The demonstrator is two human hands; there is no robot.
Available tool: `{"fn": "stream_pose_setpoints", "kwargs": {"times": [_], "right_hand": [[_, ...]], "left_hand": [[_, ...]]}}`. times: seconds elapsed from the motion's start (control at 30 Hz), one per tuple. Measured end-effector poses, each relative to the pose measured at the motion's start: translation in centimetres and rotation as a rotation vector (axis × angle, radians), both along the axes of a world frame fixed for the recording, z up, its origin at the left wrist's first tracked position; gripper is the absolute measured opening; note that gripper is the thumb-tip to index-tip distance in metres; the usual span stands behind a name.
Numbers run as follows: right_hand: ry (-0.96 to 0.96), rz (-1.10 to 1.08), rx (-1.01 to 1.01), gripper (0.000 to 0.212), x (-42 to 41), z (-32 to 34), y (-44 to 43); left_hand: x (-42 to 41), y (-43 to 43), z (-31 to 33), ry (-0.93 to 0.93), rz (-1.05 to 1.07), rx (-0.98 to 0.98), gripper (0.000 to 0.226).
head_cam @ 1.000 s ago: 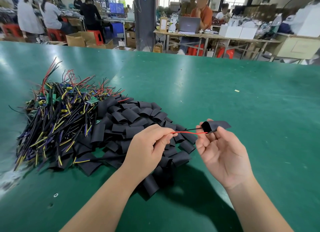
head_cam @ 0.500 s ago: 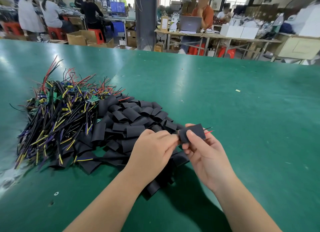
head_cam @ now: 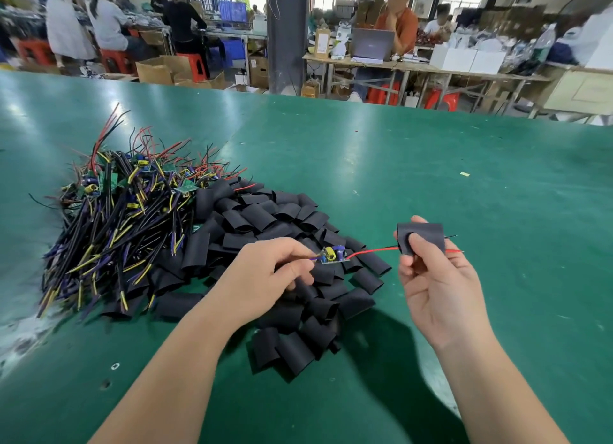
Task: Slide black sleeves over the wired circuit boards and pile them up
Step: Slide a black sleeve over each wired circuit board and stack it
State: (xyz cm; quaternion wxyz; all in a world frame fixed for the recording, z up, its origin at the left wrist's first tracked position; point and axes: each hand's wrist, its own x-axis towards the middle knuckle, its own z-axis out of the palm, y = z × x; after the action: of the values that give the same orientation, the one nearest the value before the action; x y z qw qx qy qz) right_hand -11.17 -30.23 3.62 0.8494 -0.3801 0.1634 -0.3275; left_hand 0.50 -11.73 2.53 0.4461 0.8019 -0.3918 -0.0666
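Holding a small circuit board (head_cam: 333,256) by the purple and yellow leads at its left end, our left hand (head_cam: 265,274) sits just below the middle of the frame, thumb and forefinger pinched tight on those leads. The board hangs in the air above the near edge of the heap of loose sleeves (head_cam: 265,218), with its yellow and blue parts facing up. From its right end a red wire (head_cam: 371,251) runs to the right into the black sleeve (head_cam: 424,238), which our right hand (head_cam: 438,284) grips right of centre, thumb on the near face and fingers curled behind it. The tips of a red and a black wire stick out of the sleeve's far right opening. The board itself lies outside the sleeve, well apart from it. We cannot quite tell whether the black wire also runs alongside the red one between board and sleeve. To the left of the frame lies a tangled pile of wired boards (head_cam: 126,211), touching the sleeve heap, both on the green table (head_cam: 464,194). Along the top of the frame, a seated person faces a laptop (head_cam: 371,43) beside white boxes (head_cam: 464,60).
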Motion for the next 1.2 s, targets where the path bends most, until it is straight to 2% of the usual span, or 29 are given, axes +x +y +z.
{"fn": "stream_pose_setpoints", "kwargs": {"times": [0.13, 0.23, 0.33, 0.43, 0.67, 0.9, 1.03, 1.13, 1.2], "right_hand": [[-0.015, 0.071, -0.037, 0.041, -0.3, 0.2, 0.0], [-0.146, 0.269, -0.022, 0.034, -0.5, 0.4, 0.1], [-0.188, 0.388, -0.072, 0.044, -0.6, 0.3, 0.2], [-0.146, 0.370, -0.167, 0.029, -0.5, 0.0, 0.4], [-0.128, 0.414, -0.201, 0.023, -0.4, -0.3, 0.8], [-0.067, 0.377, -0.289, 0.024, -0.5, -0.4, 0.6], [-0.120, 0.425, -0.255, 0.023, -0.4, -0.7, 0.7], [-0.064, 0.427, -0.333, 0.041, -0.3, -1.0, 1.2], [-0.043, 0.430, -0.347, 0.043, -0.3, -1.1, 1.5]], "left_hand": [[-0.5, -0.4, 0.5, 0.072, 0.045, -0.153, 0.021], [-0.9, -0.6, 0.6, 0.187, 0.026, -0.248, 0.018], [-1.0, -0.7, 0.6, 0.239, -0.016, -0.268, 0.018], [-1.3, -0.8, 0.8, 0.254, -0.071, -0.295, 0.017], [-1.5, -0.8, 0.8, 0.279, -0.085, -0.356, 0.014], [-1.5, -0.8, 0.9, 0.281, -0.047, -0.397, 0.015], [-1.7, -1.0, 1.0, 0.291, -0.073, -0.383, 0.020], [-1.8, -1.4, 0.8, 0.287, -0.119, -0.349, 0.018], [-1.9, -1.5, 0.7, 0.281, -0.131, -0.340, 0.019]]}}
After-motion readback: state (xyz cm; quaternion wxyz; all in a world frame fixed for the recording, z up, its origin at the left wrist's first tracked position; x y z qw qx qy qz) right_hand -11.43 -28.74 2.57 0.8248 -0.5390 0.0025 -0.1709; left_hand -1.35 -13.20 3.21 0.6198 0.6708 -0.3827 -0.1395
